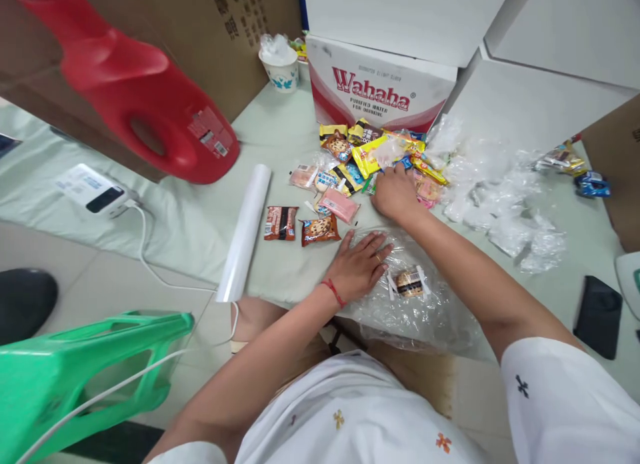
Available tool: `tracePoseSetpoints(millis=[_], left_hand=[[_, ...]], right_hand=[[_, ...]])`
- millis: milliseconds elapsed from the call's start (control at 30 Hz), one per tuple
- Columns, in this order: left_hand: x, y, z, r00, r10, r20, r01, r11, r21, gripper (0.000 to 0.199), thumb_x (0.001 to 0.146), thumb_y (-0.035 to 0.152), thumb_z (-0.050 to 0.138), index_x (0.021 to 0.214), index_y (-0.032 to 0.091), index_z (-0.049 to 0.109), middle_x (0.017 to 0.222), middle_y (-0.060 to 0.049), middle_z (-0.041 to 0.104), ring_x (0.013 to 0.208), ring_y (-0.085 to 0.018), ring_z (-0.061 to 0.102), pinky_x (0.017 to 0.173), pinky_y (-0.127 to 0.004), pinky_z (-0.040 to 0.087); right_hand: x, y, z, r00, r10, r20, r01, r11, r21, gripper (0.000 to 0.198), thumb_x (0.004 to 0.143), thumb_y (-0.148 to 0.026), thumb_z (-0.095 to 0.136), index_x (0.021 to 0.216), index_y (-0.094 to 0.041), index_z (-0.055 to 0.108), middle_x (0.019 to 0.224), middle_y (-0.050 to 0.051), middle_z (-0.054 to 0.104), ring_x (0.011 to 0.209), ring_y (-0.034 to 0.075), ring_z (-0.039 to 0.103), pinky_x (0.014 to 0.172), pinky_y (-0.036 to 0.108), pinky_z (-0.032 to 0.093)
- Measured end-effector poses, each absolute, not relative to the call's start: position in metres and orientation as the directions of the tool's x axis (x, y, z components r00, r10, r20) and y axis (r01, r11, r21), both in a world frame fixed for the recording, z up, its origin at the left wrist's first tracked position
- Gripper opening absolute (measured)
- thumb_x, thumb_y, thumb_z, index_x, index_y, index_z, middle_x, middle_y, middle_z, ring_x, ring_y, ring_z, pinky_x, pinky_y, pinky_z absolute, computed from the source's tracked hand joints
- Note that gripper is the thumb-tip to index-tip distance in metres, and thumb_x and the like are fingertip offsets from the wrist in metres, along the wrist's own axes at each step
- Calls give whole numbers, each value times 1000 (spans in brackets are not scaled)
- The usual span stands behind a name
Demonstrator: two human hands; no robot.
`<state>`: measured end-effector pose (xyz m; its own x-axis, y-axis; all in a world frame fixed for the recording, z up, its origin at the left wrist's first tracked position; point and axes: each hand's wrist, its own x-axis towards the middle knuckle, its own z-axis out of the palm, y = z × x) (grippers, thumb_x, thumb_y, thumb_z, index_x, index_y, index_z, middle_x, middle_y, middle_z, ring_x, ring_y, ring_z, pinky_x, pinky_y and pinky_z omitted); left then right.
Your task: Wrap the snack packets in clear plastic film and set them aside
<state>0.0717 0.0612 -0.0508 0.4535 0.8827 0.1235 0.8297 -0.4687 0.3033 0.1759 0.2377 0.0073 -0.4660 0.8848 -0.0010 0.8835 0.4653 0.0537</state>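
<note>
My left hand (361, 261) lies flat with its fingers spread, on the near edge of a clear plastic bag (440, 311). One small wrapped biscuit (409, 283) rests on that bag, just right of the hand. My right hand (396, 192) reaches over the bag to a heap of small packaged snacks, its fingers bent down among the wrappers; what they grip is hidden. Next to those fingers are a yellow packet (370, 156) and a pink packet (427, 187). Left of the heap lie a pink-wrapped snack (339, 204), a cookie packet (320, 230) and a brown packet (281, 223).
Crumpled clear plastic (500, 191) spreads right of the heap. Behind stand a Wahaha carton (380, 94) and a paper cup (281, 74). At left are a white roll (245, 234), a red jug (145, 97) and a green stool (90, 364). A phone (599, 316) lies right.
</note>
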Motion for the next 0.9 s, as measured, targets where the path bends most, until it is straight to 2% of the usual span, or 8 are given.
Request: tracePoseSetpoints(millis=[133, 267, 333, 467, 600, 767, 833, 900], left_hand=[[71, 62, -50, 447, 886, 122, 831, -462, 310, 50, 110, 43, 30, 155, 30, 46, 167, -3, 39, 155, -23, 35, 128, -62, 14], [72, 63, -50, 449, 884, 128, 828, -466, 313, 49, 109, 42, 32, 154, 31, 46, 167, -3, 40, 155, -23, 35, 128, -62, 13], [72, 63, -49, 449, 884, 130, 826, -467, 315, 48, 109, 42, 34, 154, 31, 47, 165, -4, 42, 154, -25, 36, 128, -63, 13], [73, 63, -48, 449, 884, 130, 825, -466, 320, 48, 108, 41, 36, 153, 31, 49, 164, -6, 44, 153, -26, 38, 128, -64, 14], [74, 63, -46, 444, 886, 134, 828, -463, 316, 48, 108, 41, 36, 153, 32, 49, 164, -6, 44, 152, -27, 40, 128, -63, 14], [74, 62, -46, 438, 890, 126, 832, -455, 319, 48, 108, 41, 35, 153, 31, 48, 165, -6, 43, 153, -26, 38, 128, -61, 13], [74, 62, -46, 443, 886, 136, 827, -462, 321, 47, 108, 41, 35, 152, 31, 49, 164, -6, 44, 153, -26, 38, 127, -62, 13], [74, 62, -48, 440, 887, 142, 829, -461, 317, 45, 107, 41, 37, 146, 28, 56, 160, -8, 50, 151, -28, 41, 127, -63, 14]], right_hand=[[205, 241, 27, -573, 819, -39, 814, 563, -143, 46, 85, -39, 69, 122, -12, 71, 121, 18, 66, 116, 39, 51, 101, 52, 38], [261, 212, 69, -733, 671, 116, 589, 710, -385, 52, 88, -48, 69, 134, -23, 65, 120, 11, 66, 114, 33, 54, 107, 51, 34], [286, 183, 82, -791, 606, 89, 516, 737, -437, 51, 89, -50, 69, 135, -27, 65, 118, 9, 66, 114, 31, 55, 108, 50, 33], [311, 123, 73, -817, 566, -115, 550, 703, -450, 43, 91, -45, 70, 131, -27, 69, 117, 12, 64, 114, 33, 52, 102, 49, 39], [314, 87, 40, -765, 616, -187, 637, 682, -358, 46, 89, -41, 74, 132, -25, 69, 120, 15, 63, 120, 36, 48, 103, 53, 38], [316, 89, 37, -775, 620, -119, 609, 685, -399, 66, 88, -51, 75, 144, -21, 59, 135, 17, 59, 130, 38, 45, 109, 54, 37], [305, 101, 48, -788, 613, -61, 566, 681, -464, 59, 94, -52, 67, 144, -21, 58, 133, 16, 62, 125, 34, 51, 106, 49, 41], [276, 118, 56, -808, 588, -18, 524, 706, -477, 40, 102, -41, 54, 135, -20, 64, 122, 14, 67, 114, 29, 57, 103, 44, 44]])
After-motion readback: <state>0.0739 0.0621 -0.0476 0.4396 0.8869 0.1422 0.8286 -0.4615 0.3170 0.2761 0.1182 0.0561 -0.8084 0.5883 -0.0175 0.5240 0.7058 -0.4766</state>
